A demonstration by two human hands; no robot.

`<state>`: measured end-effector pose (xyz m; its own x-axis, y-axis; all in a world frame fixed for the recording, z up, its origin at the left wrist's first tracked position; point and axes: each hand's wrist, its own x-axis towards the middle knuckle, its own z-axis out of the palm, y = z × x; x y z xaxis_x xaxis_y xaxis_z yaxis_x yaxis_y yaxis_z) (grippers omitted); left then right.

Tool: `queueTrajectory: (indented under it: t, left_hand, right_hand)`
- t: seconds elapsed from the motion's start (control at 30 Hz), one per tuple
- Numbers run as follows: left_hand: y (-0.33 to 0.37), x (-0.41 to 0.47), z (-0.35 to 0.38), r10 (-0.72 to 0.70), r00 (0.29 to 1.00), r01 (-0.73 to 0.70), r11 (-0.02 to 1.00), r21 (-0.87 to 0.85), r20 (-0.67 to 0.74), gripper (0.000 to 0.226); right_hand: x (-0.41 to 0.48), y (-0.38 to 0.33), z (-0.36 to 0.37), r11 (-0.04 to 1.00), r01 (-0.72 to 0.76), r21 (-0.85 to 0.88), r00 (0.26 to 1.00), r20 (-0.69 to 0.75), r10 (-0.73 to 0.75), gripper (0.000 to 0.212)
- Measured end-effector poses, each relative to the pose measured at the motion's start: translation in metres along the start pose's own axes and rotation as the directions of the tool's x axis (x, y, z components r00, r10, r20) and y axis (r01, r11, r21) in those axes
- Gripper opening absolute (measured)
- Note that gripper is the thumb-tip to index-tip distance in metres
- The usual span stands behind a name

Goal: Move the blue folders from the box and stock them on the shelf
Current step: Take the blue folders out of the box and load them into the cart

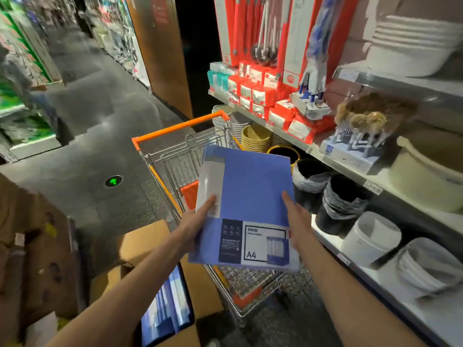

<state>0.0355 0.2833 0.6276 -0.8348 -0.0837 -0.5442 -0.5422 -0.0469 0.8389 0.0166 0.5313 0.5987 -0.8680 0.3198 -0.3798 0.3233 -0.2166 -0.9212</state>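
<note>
I hold a blue A4 folder (253, 191) flat in front of me, above a shopping cart. My left hand (198, 221) grips its left edge and my right hand (297, 221) grips its right edge. A label with "A4" sits on the folder's near corner. Below my left arm an open cardboard box (200, 291) stands on the floor, with more blue folders (166, 314) upright inside. The shelf (375, 182) runs along the right side.
A wire shopping cart (180, 136) with an orange handle stands just ahead, against the shelf. The shelf carries red packs, brushes, basins, black bins and white lidded bins. More cardboard (37, 246) lies at the left. The dark tiled aisle stretches ahead-left.
</note>
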Motion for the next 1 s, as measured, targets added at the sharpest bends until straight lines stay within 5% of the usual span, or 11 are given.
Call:
queueTrajectory:
  t: [0.13, 0.3, 0.53, 0.73, 0.83, 1.0]
  left_hand:
    - [-0.002, 0.032, 0.001, -0.047, 0.998, 0.041, 0.993, 0.112, 0.05, 0.062]
    - [0.004, 0.101, 0.013, -0.008, 0.994, 0.008, 1.0, 0.0, -0.105, 0.068]
    - [-0.036, 0.246, 0.02, -0.263, 0.906, 0.247, 0.965, -0.09, -0.332, 0.101]
    - [-0.081, 0.341, 0.019, -0.372, 0.825, 0.382, 0.922, -0.066, -0.426, 0.084]
    - [-0.101, 0.369, 0.018, -0.425, 0.757, 0.455, 0.888, -0.067, -0.497, 0.086]
    - [-0.146, 0.417, 0.028, -0.528, 0.656, 0.567, 0.816, -0.109, -0.54, 0.091]
  right_hand:
    - [0.028, 0.004, 0.004, 0.998, 0.049, -0.026, 0.997, -0.06, -0.05, 0.028]
    - [0.094, 0.015, 0.022, 0.969, 0.065, -0.238, 0.995, -0.056, -0.08, 0.066]
    - [0.184, 0.037, 0.082, 0.774, 0.199, -0.601, 0.978, 0.074, -0.195, 0.034]
    - [0.267, 0.095, 0.116, 0.667, 0.104, -0.738, 0.981, 0.186, 0.053, 0.047]
    - [0.296, 0.122, 0.123, 0.695, 0.033, -0.718, 0.956, 0.227, 0.189, 0.048]
    - [0.352, 0.194, 0.12, 0.643, -0.148, -0.751, 0.942, 0.092, 0.323, 0.057]
